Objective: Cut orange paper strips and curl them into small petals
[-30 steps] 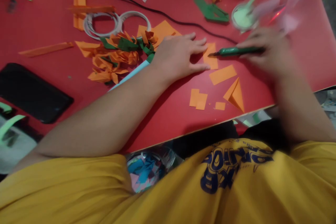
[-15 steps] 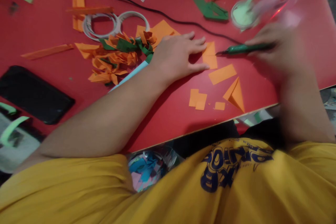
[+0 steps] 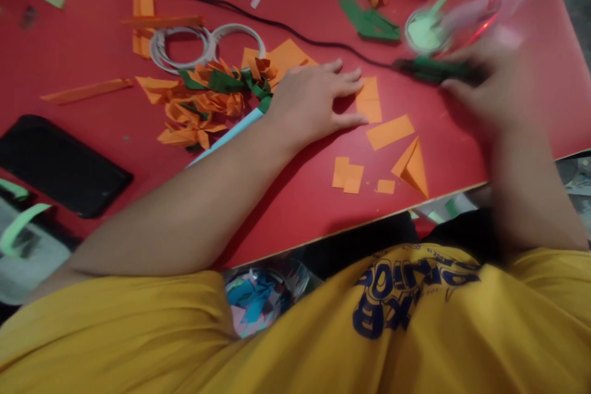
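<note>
My left hand [image 3: 311, 98] lies palm down with its fingers spread, the tips at an orange paper piece [image 3: 369, 100]. In my right hand [image 3: 492, 83] is a green-handled tool [image 3: 438, 69] with a dark tip; motion blur hides its exact kind. It is held above the red table, right of the paper. Nearby lie an orange paper strip [image 3: 390, 132], a folded orange triangle [image 3: 412, 166] and small orange squares [image 3: 348, 175]. Left of my left hand is a bunch of orange and green folded-paper flowers [image 3: 203, 104] with a light blue stem [image 3: 226, 135].
Two tape rolls [image 3: 180, 64] sit behind the flowers. A black cord [image 3: 277, 26] crosses the red table [image 3: 286, 209]. A black phone [image 3: 64, 163] lies at left. Beyond my right hand stand a pale green cup [image 3: 425, 34] and a blurred pink object with a red light.
My right hand has drawn the green-handled tool up and back from the orange paper, so its tip no longer meets the paper's edge. My left hand stays in place.
</note>
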Demonstrator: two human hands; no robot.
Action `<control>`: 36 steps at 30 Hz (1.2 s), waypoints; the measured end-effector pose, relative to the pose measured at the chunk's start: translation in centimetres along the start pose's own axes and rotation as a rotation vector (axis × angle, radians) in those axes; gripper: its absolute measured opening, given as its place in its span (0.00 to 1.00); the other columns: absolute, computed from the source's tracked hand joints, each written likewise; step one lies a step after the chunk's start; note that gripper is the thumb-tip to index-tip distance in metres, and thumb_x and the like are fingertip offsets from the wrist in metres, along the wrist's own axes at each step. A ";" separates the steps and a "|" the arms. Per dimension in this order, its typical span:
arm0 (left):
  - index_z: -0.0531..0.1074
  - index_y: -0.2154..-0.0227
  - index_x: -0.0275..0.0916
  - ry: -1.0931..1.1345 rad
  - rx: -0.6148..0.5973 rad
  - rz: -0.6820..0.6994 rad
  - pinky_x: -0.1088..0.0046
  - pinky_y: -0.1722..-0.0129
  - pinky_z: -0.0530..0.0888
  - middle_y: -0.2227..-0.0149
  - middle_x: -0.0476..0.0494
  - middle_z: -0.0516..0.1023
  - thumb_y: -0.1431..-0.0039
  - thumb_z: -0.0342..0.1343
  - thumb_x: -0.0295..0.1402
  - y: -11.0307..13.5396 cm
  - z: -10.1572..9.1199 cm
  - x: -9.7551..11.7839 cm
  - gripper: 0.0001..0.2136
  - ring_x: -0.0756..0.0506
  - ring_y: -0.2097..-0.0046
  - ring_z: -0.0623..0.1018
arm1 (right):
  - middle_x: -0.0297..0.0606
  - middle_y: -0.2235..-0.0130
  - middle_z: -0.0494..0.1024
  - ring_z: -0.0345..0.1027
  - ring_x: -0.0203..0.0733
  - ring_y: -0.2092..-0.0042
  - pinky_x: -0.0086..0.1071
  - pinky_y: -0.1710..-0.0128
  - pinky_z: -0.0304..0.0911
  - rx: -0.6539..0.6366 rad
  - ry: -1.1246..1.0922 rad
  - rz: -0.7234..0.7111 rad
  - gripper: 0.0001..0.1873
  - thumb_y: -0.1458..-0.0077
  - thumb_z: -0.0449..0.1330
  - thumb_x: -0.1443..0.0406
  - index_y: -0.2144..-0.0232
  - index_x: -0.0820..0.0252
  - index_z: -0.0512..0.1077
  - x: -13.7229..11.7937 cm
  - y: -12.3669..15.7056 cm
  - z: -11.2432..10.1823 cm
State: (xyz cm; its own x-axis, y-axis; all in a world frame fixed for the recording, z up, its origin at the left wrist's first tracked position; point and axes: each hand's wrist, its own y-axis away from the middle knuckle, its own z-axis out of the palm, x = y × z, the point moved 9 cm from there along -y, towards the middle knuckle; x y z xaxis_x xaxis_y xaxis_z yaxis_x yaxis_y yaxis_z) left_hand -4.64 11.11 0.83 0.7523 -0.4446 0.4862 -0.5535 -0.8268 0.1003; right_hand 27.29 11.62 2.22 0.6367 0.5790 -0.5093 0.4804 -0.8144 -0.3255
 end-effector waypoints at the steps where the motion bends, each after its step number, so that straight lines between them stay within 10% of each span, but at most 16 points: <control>1: 0.82 0.27 0.65 -0.008 0.009 0.008 0.31 0.16 0.64 0.21 0.63 0.78 0.33 0.64 0.66 0.0 0.0 0.0 0.34 0.25 0.13 0.64 | 0.47 0.44 0.92 0.82 0.73 0.40 0.70 0.35 0.75 0.055 0.043 0.029 0.30 0.26 0.67 0.39 0.33 0.41 0.85 -0.2 -0.2 -0.2; 5: 0.81 0.26 0.67 -0.046 0.045 0.036 0.32 0.18 0.68 0.22 0.56 0.80 0.31 0.69 0.56 0.0 -0.2 0.1 0.31 0.25 0.14 0.68 | 0.48 0.34 0.88 0.78 0.75 0.33 0.75 0.28 0.68 0.147 0.166 0.029 0.27 0.28 0.68 0.39 0.35 0.39 0.86 -4.2 -1.5 0.7; 11: 0.82 0.28 0.67 -0.073 0.066 0.060 0.36 0.18 0.70 0.23 0.56 0.81 0.28 0.67 0.57 0.1 -0.2 0.4 0.28 0.27 0.15 0.70 | 0.39 0.26 0.85 0.77 0.71 0.25 0.70 0.26 0.65 -0.328 0.048 -0.290 0.29 0.18 0.56 0.47 0.23 0.39 0.79 -12.3 -2.1 9.0; 36: 0.84 0.28 0.55 -0.101 0.082 0.034 0.38 0.16 0.66 0.20 0.45 0.79 0.29 0.73 0.52 -0.3 0.2 0.4 0.29 0.23 0.16 0.71 | 0.51 0.28 0.86 0.78 0.71 0.26 0.65 0.31 0.62 -0.323 0.091 -0.317 0.31 0.19 0.54 0.54 0.24 0.54 0.80 -12.1 -1.3 10.2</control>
State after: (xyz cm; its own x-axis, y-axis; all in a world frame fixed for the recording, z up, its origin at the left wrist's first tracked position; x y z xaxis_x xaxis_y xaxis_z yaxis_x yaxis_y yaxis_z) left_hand -4.11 11.06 0.81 0.7682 -0.5015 0.3980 -0.5510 -0.8344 0.0121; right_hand 12.81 5.34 0.67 0.4712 0.8104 -0.3482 0.8142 -0.5515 -0.1817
